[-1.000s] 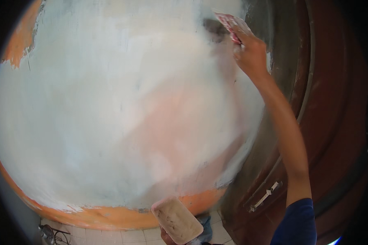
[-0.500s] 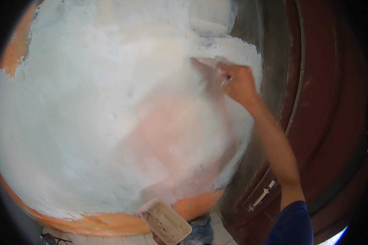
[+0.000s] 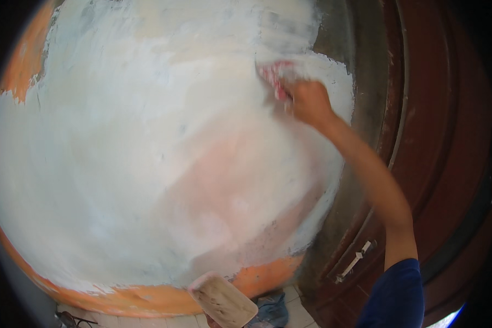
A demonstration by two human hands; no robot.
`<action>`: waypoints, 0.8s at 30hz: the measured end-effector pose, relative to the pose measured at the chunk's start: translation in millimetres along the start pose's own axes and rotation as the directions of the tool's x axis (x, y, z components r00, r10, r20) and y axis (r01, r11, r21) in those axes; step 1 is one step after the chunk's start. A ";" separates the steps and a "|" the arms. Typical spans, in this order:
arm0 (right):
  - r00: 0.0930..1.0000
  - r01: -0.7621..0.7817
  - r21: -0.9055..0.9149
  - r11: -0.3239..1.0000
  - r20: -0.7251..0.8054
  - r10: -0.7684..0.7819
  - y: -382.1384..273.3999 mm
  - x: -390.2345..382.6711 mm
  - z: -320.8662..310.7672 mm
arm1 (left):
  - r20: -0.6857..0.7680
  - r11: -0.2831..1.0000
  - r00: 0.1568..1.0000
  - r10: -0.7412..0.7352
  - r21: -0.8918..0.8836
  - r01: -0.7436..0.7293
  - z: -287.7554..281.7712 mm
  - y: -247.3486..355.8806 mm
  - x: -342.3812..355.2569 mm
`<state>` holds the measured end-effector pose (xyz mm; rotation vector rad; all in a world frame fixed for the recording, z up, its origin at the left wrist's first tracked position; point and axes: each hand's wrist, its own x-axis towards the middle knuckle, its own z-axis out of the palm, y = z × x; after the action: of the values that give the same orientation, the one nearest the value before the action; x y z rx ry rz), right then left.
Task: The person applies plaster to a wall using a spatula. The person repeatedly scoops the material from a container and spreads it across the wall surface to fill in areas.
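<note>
My right hand [image 3: 310, 101] is closed round a red-and-white putty knife [image 3: 273, 79], its blade against the wall [image 3: 120, 131] in the upper right part of the coated area. White filler covers most of this wall, with smears and small pits in it. At the bottom edge my left hand [image 3: 211, 321], mostly hidden, holds a pale oblong tray [image 3: 245, 314] from below. Remains of putty are smeared inside the tray. Motion blurs the knife a little.
Bare orange paint [image 3: 147, 300] shows along the wall's foot and at its upper left. Bare grey cement [image 3: 336, 38] borders the right side, beside a dark red door [image 3: 443, 136] with a metal bolt [image 3: 355, 262]. A blue cloth-like thing [image 3: 273, 310] lies on the tiled floor [image 3: 296, 312].
My right hand has moved slightly left and up across the wall with the putty knife, which has turned. The tray has shifted only slightly.
</note>
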<state>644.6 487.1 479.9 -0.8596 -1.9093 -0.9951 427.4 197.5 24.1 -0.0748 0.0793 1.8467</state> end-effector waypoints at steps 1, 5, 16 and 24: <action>1.000 0.013 0.060 0.998 -0.007 -0.013 -11.9 -19.1 -4.8 | -0.078 1.000 0.997 0.020 -0.010 -0.021 10.6 -1.0 -1.8; 0.988 -0.077 0.262 0.962 -0.110 0.109 -12.9 -19.7 -44.1 | 0.167 0.987 0.979 -0.117 -0.090 0.134 -2.6 15.8 -4.8; 0.944 -0.023 0.013 1.000 -0.329 0.026 35.5 100.6 -19.4 | 0.159 0.866 0.976 -0.150 -0.455 0.207 -10.6 12.3 -2.7; 0.998 0.060 0.104 0.993 -0.041 -0.056 -25.7 -30.8 15.5 | -0.148 0.997 0.988 0.052 0.059 -0.044 -2.5 11.4 -11.4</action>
<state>631.9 482.6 439.1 -0.7235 -1.9459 -0.9294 419.6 183.2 22.8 -0.1738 0.2382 1.8837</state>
